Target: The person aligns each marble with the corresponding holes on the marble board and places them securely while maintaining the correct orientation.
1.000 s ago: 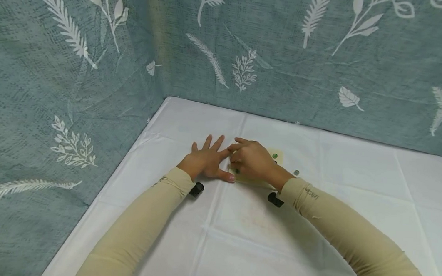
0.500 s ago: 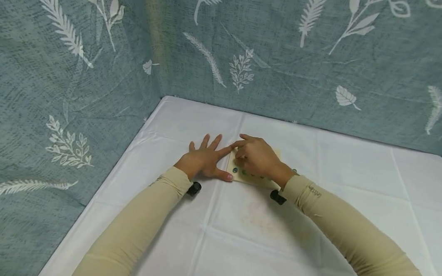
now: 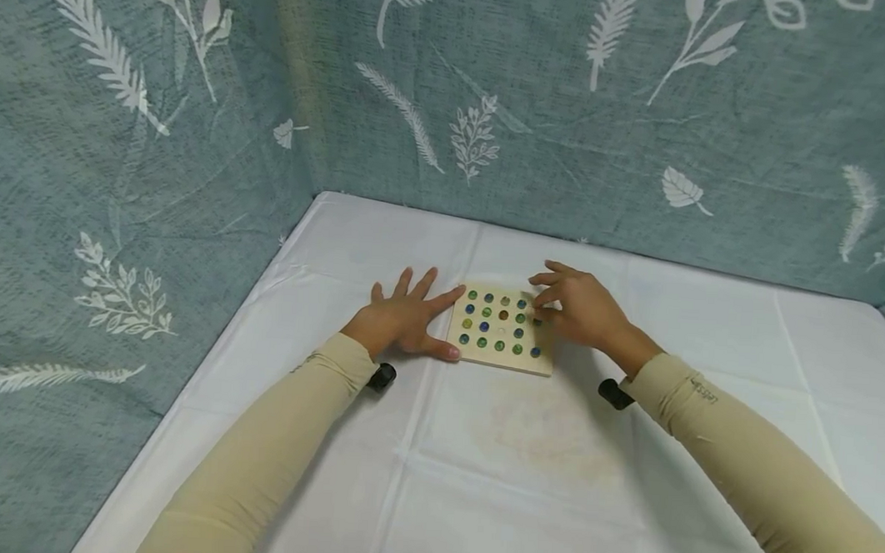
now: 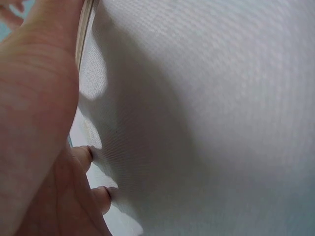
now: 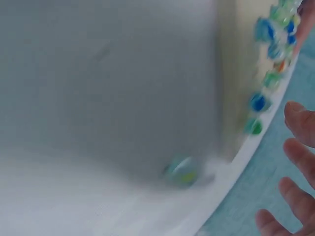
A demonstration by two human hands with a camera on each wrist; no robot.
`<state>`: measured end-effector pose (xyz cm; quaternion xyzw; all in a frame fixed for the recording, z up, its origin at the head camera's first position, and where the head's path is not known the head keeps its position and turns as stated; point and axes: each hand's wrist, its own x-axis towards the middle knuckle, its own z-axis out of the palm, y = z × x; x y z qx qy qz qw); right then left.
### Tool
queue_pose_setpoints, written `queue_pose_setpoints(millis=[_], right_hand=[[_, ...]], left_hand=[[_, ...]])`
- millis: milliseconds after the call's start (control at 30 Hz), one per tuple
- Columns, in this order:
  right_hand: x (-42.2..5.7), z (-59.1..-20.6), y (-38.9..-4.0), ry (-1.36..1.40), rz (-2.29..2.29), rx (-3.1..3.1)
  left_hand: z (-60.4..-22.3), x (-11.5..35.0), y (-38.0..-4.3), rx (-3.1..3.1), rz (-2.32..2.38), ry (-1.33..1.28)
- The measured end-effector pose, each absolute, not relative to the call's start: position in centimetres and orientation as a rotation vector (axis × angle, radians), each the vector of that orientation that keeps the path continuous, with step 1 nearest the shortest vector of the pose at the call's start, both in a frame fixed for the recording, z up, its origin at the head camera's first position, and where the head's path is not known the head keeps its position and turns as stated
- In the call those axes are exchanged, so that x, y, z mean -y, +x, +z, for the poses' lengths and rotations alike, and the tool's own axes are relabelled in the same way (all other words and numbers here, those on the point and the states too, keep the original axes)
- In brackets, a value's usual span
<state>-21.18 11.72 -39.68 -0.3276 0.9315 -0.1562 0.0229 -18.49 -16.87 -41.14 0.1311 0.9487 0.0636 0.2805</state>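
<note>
A square pale wooden board (image 3: 509, 363) lies on the white-covered table, with rows of green, blue, yellow and reddish marbles (image 3: 487, 312) in its hollows. One spot in the board looks pale; I cannot tell whether it holds a marble. My left hand (image 3: 406, 318) rests spread out, its thumb and index finger against the board's left side. Over the board's right edge hovers my right hand (image 3: 589, 309), fingers loosely bent and apart, with nothing visible in them in the right wrist view. One loose clear marble (image 5: 182, 171) lies beside the board there.
White cloth (image 3: 372, 482) covers the table, creased by folds. Blue-green curtains (image 3: 539, 148) with white leaf prints hang behind and at the left. Dark wrist cameras (image 3: 616, 394) stick out beneath both wrists.
My right hand has moved from the board's left part to its right edge, uncovering most of the marbles. The left hand stays at the board's left side.
</note>
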Motion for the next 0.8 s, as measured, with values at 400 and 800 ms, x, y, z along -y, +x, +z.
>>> queue_pose_setpoints(millis=[400, 800], right_hand=[[-16.6, -40.4, -20.4, -0.841, -0.461, -2.887], [-18.1, -41.4, -19.6, -0.753, -0.522, -2.833]], left_hand=[[-41.5, 16.9, -18.8, -2.538, 0.173, 0.353], [-41.2, 16.8, -18.6, -2.534, 0.171, 0.352]])
